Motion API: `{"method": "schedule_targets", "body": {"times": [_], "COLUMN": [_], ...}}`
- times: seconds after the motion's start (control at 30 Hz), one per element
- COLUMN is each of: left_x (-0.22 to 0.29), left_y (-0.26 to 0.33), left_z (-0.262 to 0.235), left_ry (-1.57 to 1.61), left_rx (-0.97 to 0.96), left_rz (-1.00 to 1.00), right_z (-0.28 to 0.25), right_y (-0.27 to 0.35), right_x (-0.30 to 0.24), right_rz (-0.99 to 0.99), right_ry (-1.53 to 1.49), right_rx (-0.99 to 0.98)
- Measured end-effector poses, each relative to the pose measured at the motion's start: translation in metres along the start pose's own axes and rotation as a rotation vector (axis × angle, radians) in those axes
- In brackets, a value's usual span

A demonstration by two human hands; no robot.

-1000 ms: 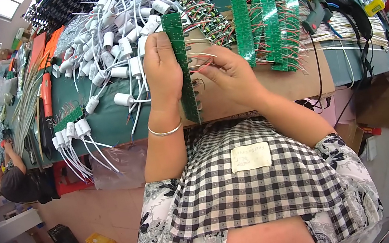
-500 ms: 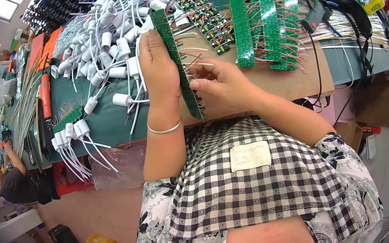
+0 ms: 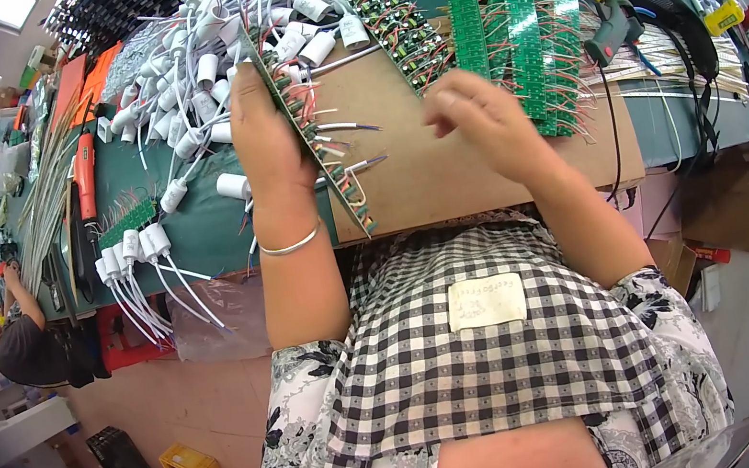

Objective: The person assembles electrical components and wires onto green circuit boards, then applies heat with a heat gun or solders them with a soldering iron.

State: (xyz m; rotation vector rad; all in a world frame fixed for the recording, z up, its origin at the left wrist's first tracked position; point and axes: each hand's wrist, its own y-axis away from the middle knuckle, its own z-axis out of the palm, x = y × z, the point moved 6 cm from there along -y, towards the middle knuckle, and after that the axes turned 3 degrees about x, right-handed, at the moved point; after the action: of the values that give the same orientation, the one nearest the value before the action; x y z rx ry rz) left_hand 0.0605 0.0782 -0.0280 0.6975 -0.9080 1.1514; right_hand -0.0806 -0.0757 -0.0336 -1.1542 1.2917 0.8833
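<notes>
My left hand (image 3: 269, 143) grips a long narrow circuit board strip (image 3: 285, 102), held on edge and tilted over the brown cardboard (image 3: 389, 203). Small components and white and red wires stick out from the strip's right side. To the right of it, apart from the strip, is my right hand (image 3: 484, 121). Its fingers are loosely bent and apart, with nothing visible in them. Beyond that hand lie green circuit board panels (image 3: 526, 47) with red and white wires. A row of populated boards (image 3: 402, 31) rests at the far edge of the cardboard.
A large heap of white cylindrical parts with cables (image 3: 172, 109) covers the back left. Several more hang over the table edge by a small green board (image 3: 129, 222). An orange-red tool (image 3: 85, 175) lies left; a glue gun (image 3: 610, 29) stands right. Another person (image 3: 18, 345) sits far left.
My right hand has let go of the strip and moved right. My left hand has shifted slightly left and turned the strip, so more of its component side shows.
</notes>
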Motion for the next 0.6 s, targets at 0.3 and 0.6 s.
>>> {"method": "schedule_targets", "body": {"times": [0.3,0.6], "left_x": [0.001,0.011], "left_y": [0.018,0.039], "left_z": [0.027,0.054], "left_ry": [-0.044,-0.038], "left_rx": [-0.012,-0.386], "left_rz": [0.055,0.17], "right_z": [0.062,0.052], "right_y": [0.011,0.015], "right_x": [0.0,-0.001], "right_rz": [0.093,0.07], "right_ry": [0.0,-0.375], "right_rx": [-0.273,-0.206]}}
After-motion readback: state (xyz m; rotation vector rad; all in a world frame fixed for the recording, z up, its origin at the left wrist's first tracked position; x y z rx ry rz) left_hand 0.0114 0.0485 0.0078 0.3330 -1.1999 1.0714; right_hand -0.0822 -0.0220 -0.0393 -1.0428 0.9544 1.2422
